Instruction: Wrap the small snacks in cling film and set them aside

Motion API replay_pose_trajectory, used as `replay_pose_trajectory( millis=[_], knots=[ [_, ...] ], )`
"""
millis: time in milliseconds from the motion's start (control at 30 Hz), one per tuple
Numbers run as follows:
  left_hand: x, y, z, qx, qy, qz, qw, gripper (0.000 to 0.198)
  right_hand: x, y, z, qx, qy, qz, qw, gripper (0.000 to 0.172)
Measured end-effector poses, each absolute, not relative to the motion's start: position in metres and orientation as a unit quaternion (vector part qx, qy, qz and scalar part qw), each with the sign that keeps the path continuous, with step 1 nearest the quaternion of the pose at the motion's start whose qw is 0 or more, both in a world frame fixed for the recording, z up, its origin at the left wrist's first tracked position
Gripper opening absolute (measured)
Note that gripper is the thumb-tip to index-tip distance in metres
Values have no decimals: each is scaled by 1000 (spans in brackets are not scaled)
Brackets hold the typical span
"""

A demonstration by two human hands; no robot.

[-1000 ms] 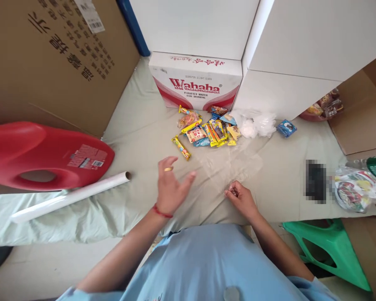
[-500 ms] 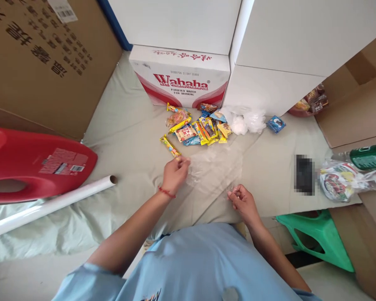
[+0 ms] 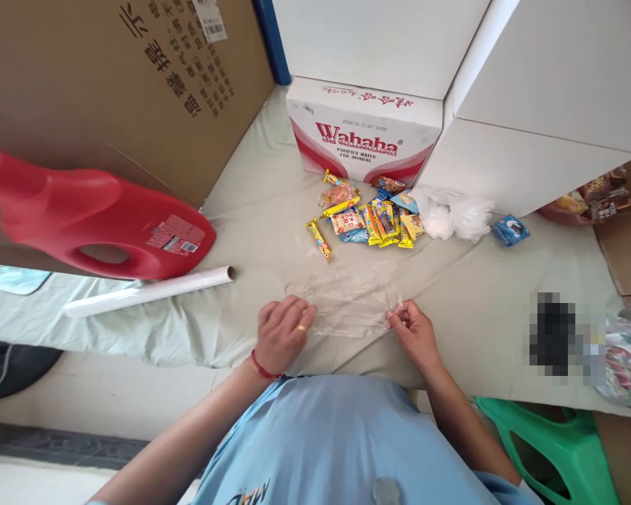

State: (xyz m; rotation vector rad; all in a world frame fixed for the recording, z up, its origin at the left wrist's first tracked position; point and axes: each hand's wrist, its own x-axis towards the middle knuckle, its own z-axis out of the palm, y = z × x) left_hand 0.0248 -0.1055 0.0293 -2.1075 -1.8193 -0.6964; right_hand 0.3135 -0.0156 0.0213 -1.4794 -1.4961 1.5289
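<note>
A thin sheet of clear plastic film [image 3: 350, 301] lies spread on the cloth between my hands. My left hand [image 3: 284, 333], with a red cord at the wrist, is closed over the film's left edge, its fingers curled downward. At the right edge, my right hand [image 3: 414, 331] pinches a corner between thumb and fingers. Just beyond the film sits a pile of wrapped snacks [image 3: 381, 221]. One yellow snack stick [image 3: 318, 240] lies apart on the pile's left.
A white Wahaha carton [image 3: 365, 133] stands behind the snacks. To the left are a red jug [image 3: 137, 189] and a white roll [image 3: 158, 291]. Crumpled white plastic bags [image 3: 460, 214] and a blue packet [image 3: 511, 230] lie right of the pile. A green stool [image 3: 568, 449] stands below the table edge.
My left hand has moved back toward me and turned so its back faces up. The film lies lower and flatter between my hands. The view has swung left.
</note>
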Motion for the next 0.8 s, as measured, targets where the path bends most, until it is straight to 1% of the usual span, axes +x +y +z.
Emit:
replay_pose_trajectory(
  millis=[67,200,267,333,400,467,533,567,600,667,700,733,800],
  knots=[
    [32,-91,30,-787,-568,-224,92,32,321,-22,25,-562,-555,550,271,35],
    [34,-65,19,-783,-593,-189,10,28,346,-47,27,-594,-549,527,260,38],
    [32,-62,10,-774,-613,-158,-22,34,364,-61,27,-604,-552,528,229,39],
    [30,-66,3,-774,-619,-125,-46,45,384,-71,32,-612,-566,519,190,38],
    [27,-73,-2,-783,-611,-103,-62,52,402,-74,45,-639,-591,461,173,37],
    [25,-78,-3,-789,-603,-93,-68,56,407,-68,64,-667,-627,344,209,32],
    [23,-80,-2,-788,-605,-90,-72,57,397,-57,83,-617,-699,262,249,22],
    [21,-79,-2,-787,-606,-88,-75,58,385,-50,89,-554,-752,254,248,17],
    [20,-78,-1,-786,-606,-86,-79,58,372,-43,93,-478,-807,261,228,15],
    [15,-76,-1,-788,-604,-82,-87,59,344,-24,89,-349,-883,275,149,23],
    [13,-75,-1,-789,-603,-80,-89,59,332,-12,84,-329,-899,265,115,29],
    [10,-75,-2,-790,-602,-79,-89,60,322,2,77,-340,-902,247,96,33],
    [4,-76,-4,-792,-599,-80,-85,59,312,35,67,-391,-887,228,88,34]
  ],
)
